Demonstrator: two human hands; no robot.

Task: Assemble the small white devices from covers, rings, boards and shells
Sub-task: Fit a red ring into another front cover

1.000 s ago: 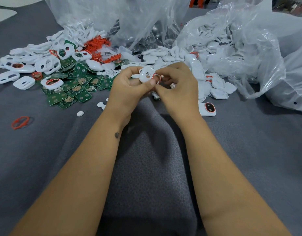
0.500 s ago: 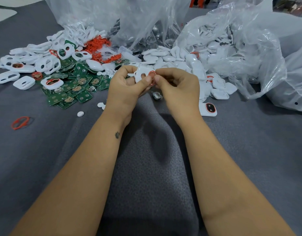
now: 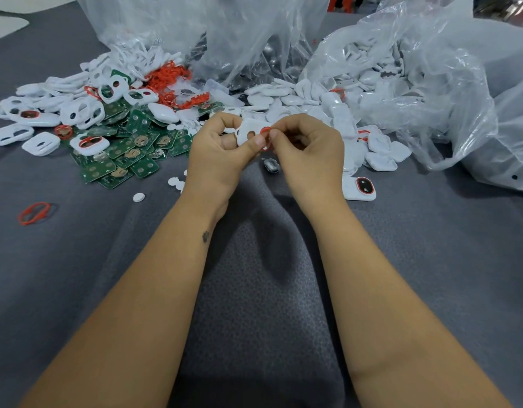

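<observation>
While left hand (image 3: 222,151) holds cover (image 3: 248,132) upright | right hand (image 3: 310,148) pinches ring (image 3: 265,131)

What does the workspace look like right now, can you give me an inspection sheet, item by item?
Surface: grey cloth, wrinkled between the forearms.
Job's things: white cover and red ring held together above the cloth; green boards heaped at left; white covers piled behind them; white shells spilling from a clear plastic bag; one finished device lying beside the right wrist.
Clutter: stray red ring far left; small white discs loose on the cloth.
Grippers: left hand grips the cover; right hand pinches the ring at the cover's edge.
Cables: nothing seen.
Surroundings: more clear bags at the back.
</observation>
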